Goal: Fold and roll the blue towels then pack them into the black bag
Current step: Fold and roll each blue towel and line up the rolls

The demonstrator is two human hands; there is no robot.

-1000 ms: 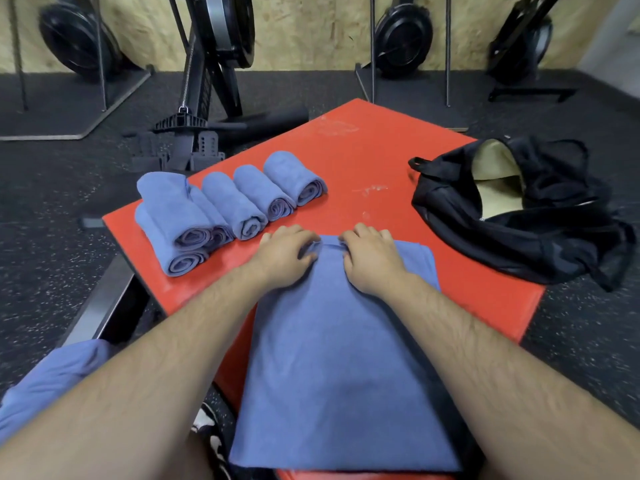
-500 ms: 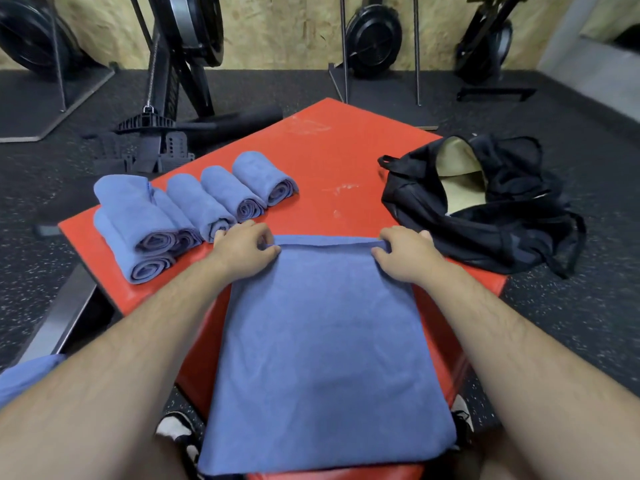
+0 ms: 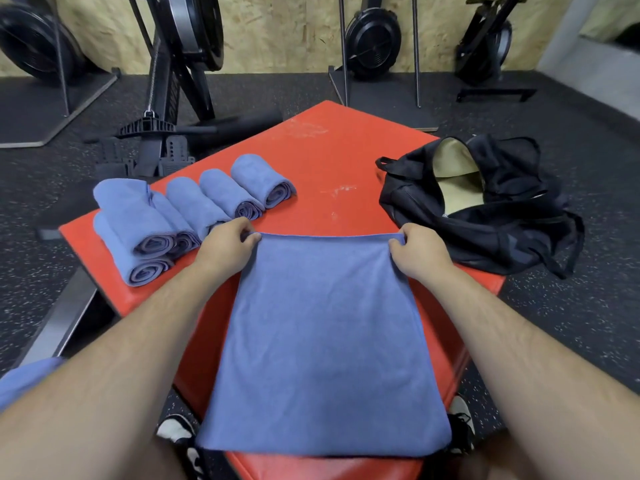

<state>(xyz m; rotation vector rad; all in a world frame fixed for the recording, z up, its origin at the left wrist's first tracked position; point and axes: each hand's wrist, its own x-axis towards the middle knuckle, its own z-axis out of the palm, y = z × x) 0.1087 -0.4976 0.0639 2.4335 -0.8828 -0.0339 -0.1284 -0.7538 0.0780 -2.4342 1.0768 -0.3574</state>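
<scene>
A folded blue towel (image 3: 325, 344) lies flat on the red box (image 3: 332, 161) and hangs over its near corner. My left hand (image 3: 225, 247) pinches the towel's far left corner. The far right corner is pinched by my right hand (image 3: 420, 252). Several rolled blue towels (image 3: 194, 209) lie in a row along the box's left side, two of them stacked at the near end. The black bag (image 3: 485, 216) sits open at the box's right edge, showing a pale lining.
Rowing machines (image 3: 180, 64) and fan wheels stand on the dark rubber floor behind the box. Another piece of blue towel (image 3: 24, 379) shows at the lower left. My shoes (image 3: 176, 431) show below the box's near corner.
My hands have moved apart from the middle of the towel's far edge out to its two far corners. The far edge is now pulled straight.
</scene>
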